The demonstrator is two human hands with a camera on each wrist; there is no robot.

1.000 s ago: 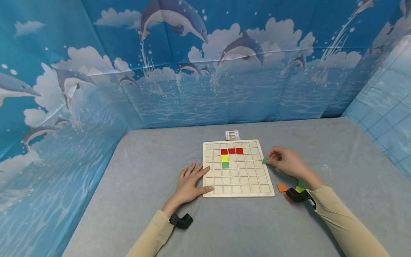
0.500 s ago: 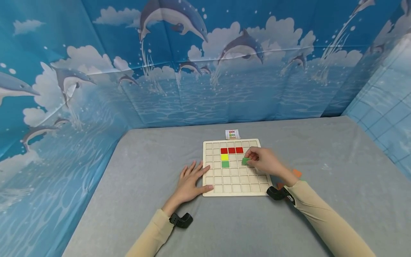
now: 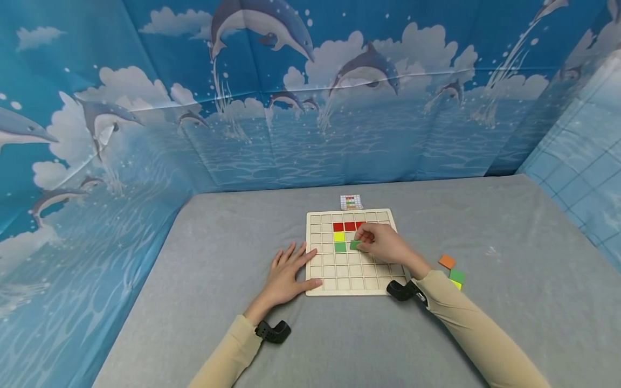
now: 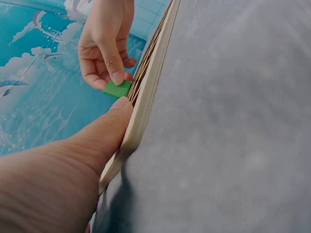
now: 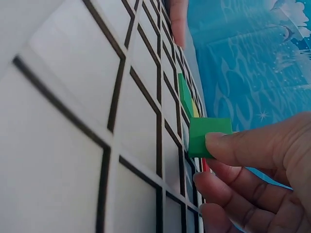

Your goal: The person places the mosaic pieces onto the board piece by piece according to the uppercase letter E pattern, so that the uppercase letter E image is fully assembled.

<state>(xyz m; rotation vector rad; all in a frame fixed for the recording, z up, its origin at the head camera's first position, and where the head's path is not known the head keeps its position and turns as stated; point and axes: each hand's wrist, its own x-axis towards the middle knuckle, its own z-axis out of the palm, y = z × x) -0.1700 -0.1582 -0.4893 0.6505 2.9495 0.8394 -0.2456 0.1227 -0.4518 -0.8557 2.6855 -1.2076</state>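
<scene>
My right hand (image 3: 385, 245) pinches a small green square tile (image 5: 210, 137) between thumb and fingers. It holds the tile close over the wooden grid board (image 3: 335, 283), just right of a green tile (image 3: 340, 247) set in one cell. Above that one sits a yellow tile (image 3: 338, 236), then a row of red tiles (image 3: 349, 226), partly covered by my right fingers. With fingers spread, my left hand (image 3: 286, 275) rests at the board's left edge, thumb and index fingertip on the frame. In the left wrist view the pinched tile shows beyond my left thumb (image 4: 104, 128).
Right of the board, an orange tile (image 3: 447, 262), a green tile (image 3: 457, 276) and a yellow tile (image 3: 456, 284) lie loose, partly behind the right sleeve. A small printed grid card (image 3: 351, 202) lies behind the board. A dolphin-patterned curtain (image 3: 291, 145) stands behind the grey table.
My right hand has carried the green tile leftward from beyond the board's right edge to beside the placed green tile. My left hand stays where it was.
</scene>
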